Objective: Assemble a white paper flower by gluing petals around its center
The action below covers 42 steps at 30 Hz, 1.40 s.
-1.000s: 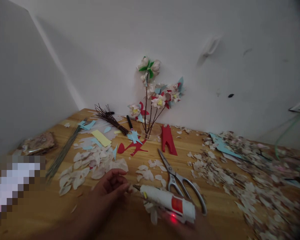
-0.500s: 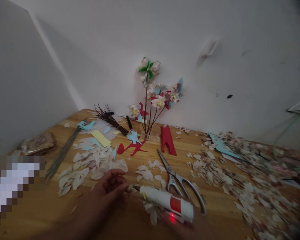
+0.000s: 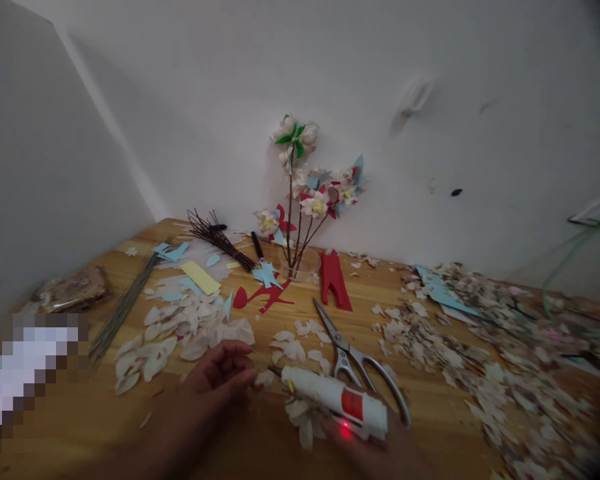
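My right hand (image 3: 365, 452) is wrapped round a white hot glue gun (image 3: 325, 393) with a red label and a lit red light. The dark nozzle points left, a short way from my left fingertips. My left hand (image 3: 223, 377) is closed in a pinch, fingers curled, with a pale petal (image 3: 265, 379) at its fingertips; the grip itself is partly hidden. Beneath the glue gun lie several dried petals (image 3: 305, 430). Just behind it, metal scissors (image 3: 347, 353) rest slightly spread on the wooden table (image 3: 145, 460).
Artificial flowers (image 3: 315, 203) on brown twigs stand in a clear holder near the wall. Around them lie red felt (image 3: 334, 280), a twig bundle (image 3: 220, 240), a yellow strip (image 3: 200, 277), and wires (image 3: 130, 303). Petal heaps (image 3: 195, 320) spread at left, with more petals (image 3: 445, 347) at right.
The glue gun's nozzle has drawn slightly right, away from my left fingertips, and the petal there shows more plainly. The whole view has shifted a little.
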Available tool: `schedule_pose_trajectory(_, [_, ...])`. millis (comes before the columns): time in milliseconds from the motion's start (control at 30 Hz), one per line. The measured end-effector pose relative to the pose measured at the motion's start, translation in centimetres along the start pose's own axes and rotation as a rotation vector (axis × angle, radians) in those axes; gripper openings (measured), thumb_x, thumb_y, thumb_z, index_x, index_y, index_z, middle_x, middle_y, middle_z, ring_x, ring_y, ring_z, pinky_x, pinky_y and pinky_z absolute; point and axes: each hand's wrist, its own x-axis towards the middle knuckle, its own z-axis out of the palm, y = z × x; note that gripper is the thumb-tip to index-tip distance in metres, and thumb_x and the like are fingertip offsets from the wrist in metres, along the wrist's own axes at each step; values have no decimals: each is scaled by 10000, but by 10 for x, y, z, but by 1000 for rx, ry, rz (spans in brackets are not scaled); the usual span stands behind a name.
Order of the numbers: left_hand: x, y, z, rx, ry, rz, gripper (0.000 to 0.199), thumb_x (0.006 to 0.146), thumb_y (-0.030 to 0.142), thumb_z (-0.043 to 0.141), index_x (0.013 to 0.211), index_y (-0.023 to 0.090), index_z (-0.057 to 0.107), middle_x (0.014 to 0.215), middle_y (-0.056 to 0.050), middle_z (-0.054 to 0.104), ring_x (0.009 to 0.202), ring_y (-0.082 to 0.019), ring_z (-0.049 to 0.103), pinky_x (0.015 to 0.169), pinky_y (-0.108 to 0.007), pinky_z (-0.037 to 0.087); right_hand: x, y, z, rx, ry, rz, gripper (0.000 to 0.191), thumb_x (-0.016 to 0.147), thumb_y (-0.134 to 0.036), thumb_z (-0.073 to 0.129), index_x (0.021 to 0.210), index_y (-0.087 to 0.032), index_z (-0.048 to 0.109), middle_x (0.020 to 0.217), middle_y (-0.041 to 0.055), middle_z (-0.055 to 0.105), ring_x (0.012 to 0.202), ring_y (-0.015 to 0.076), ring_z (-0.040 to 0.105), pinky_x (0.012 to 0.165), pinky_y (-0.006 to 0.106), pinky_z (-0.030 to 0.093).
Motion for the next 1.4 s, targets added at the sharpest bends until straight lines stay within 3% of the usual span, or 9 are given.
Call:
schedule_pose_trajectory(167, [0,4,0,-32,13,-47,303,645,281,765,887,239,589,653,54,616,569,-109,563,477,-203,478,6,12,-18,75,169,103,395,647,-493,696,936,-224,692,889,67,749,824,292,684,718,379,554])
schedule_pose_trajectory(367, [-1,10,2,-56,44,-72,284,659,277,755,884,245,585,694,62,616,620,-111,595,507,-203,490,27,19,-92,-102,498,101,348,596,-455,697,839,-207,718,799,62,761,830,325,683,727,391,544])
schedule_pose_trajectory(500, [-2,11,1,-51,46,-75,294,652,271,762,879,235,578,697,60,611,638,-120,607,500,-202,486,32,41,-134,-317,492,156,360,609,-495,652,801,-198,717,819,61,757,872,334,666,747,375,515])
schedule_pose_trajectory(833, [-1,12,0,-28,51,-63,284,643,270,759,867,240,588,678,56,617,650,-145,604,506,-210,476,21,46,-151,-348,313,222,418,576,-497,687,851,-184,657,806,51,732,821,297,652,702,346,510])
schedule_pose_trajectory(967, [-3,15,3,-32,75,-39,266,631,271,763,844,237,606,686,47,618,688,-159,613,513,-213,480,-2,25,-169,-405,630,112,575,506,-549,694,922,-179,551,962,135,656,944,347,603,780,443,490])
schedule_pose_trajectory(1033, [-3,17,5,-34,94,-48,278,614,276,774,836,229,614,682,42,616,687,-159,611,522,-221,490,-12,7,-160,-448,765,84,565,491,-574,698,883,-206,521,990,142,623,957,362,586,767,475,489])
schedule_pose_trajectory(1100, [-2,17,5,-32,102,-45,286,601,282,782,829,224,619,676,39,616,673,-155,607,516,-222,491,-15,-11,-136,-397,667,6,463,587,-554,670,882,-230,521,946,105,633,859,310,623,743,453,505])
schedule_pose_trajectory(1233, [1,16,4,-21,97,-8,282,603,296,781,823,220,620,668,33,615,657,-154,608,494,-219,481,-6,-32,-76,-445,144,-47,484,618,-337,751,1052,-243,558,1050,69,645,959,272,602,870,414,457])
schedule_pose_trajectory(1400, [1,17,2,-14,132,-30,280,601,302,787,813,219,624,716,37,619,662,-135,603,512,-205,474,-2,-36,-46,-553,-108,-7,662,555,-196,778,1171,-277,551,1230,55,583,1140,299,506,971,417,364])
